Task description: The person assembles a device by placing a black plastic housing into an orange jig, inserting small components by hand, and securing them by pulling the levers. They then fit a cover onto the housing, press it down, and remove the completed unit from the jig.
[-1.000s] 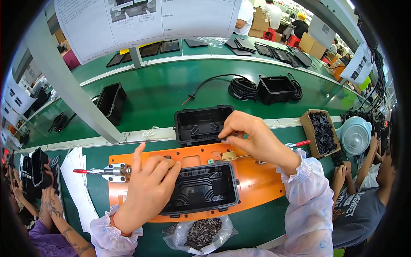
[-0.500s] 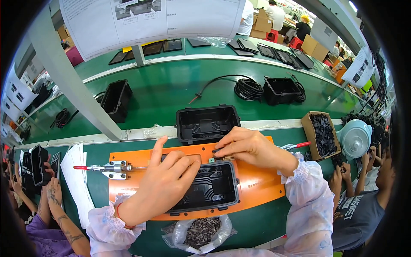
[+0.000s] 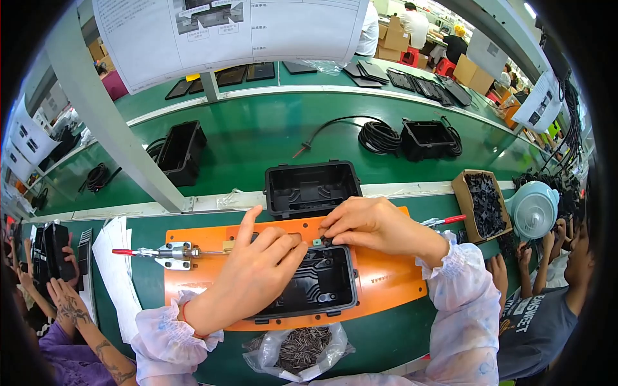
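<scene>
A black plastic box [image 3: 322,286] lies with its hollow side up on an orange fixture plate [image 3: 393,283]. My left hand [image 3: 264,260] rests over the box's upper left part, one finger raised and the others bent apart against the rim; its thumb is hidden. At the box's far right edge, my right hand [image 3: 367,225] pinches a small black part [image 3: 326,240], mostly covered by the fingertips. Beside it sits a small green piece [image 3: 317,242]. Toggle clamps with red handles flank the plate, the left clamp [image 3: 177,254] showing fully.
Another black box [image 3: 312,186] stands just beyond the plate. Nearer me is a plastic bag of screws [image 3: 302,347]. To the right are a carton of small black parts [image 3: 483,206] and a pale blue fan [image 3: 534,209]. Papers [image 3: 116,276] lie left; co-workers sit on both sides.
My right hand has shifted slightly left and its fingertips are lower at the box's edge, with the black part now more covered. My left hand has barely moved.
</scene>
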A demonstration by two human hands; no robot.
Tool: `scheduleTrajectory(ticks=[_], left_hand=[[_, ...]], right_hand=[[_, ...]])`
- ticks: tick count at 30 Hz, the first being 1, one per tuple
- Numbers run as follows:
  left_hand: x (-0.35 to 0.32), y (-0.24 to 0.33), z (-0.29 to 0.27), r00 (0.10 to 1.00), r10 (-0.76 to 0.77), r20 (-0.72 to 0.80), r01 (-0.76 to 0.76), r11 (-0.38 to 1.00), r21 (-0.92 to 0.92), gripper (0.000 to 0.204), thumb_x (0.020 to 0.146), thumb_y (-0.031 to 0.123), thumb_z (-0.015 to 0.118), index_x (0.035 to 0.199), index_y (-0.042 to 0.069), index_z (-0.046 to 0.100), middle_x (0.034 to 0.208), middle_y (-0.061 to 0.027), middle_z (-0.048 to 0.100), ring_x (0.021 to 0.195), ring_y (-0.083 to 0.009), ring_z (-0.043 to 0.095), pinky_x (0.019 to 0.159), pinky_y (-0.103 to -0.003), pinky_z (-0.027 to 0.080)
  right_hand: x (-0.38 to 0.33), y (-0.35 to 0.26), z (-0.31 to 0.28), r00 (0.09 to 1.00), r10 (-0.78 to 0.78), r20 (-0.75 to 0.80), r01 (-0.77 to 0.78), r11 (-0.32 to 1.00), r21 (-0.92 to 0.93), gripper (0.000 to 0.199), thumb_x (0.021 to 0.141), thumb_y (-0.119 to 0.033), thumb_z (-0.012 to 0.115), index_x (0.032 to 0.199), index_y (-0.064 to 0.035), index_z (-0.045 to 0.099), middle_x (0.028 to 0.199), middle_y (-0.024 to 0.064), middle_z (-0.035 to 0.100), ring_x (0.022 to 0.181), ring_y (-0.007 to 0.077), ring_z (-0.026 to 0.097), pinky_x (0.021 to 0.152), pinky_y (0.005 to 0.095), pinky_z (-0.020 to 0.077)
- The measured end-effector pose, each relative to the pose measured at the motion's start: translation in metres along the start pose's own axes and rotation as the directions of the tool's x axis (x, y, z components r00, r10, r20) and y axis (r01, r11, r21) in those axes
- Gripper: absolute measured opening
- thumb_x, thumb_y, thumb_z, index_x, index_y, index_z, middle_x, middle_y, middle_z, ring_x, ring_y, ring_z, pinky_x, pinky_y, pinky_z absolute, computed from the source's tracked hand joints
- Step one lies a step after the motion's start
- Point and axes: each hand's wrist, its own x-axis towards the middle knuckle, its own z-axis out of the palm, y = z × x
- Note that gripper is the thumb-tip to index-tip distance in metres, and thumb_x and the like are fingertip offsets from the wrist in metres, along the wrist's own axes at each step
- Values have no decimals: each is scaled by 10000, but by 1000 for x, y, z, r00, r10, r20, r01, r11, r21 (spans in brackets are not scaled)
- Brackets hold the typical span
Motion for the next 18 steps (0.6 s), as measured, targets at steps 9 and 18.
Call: scheduleTrajectory(ticks=[9,18], left_hand=[[13,0,7,999,27,-38,-31,994,-101,413,784,3,722,1196,23,698,1168,-70,663,1075,-248,640,1130,-615,349],[19,-6,18,998,-3,-66,-11,975,-221,344,806,-16,723,1145,36,718,1135,-62,675,1048,-242,648,1100,-588,382]], right_hand=[[17,-2,-15,986,112,127,-129,983,133,183,873,34,708,1040,6,779,1178,124,744,1003,260,728,861,347,588],[23,18,-19,981,55,184,-104,957,270,164,876,4,742,1038,7,767,1056,97,726,952,209,696,864,319,565]])
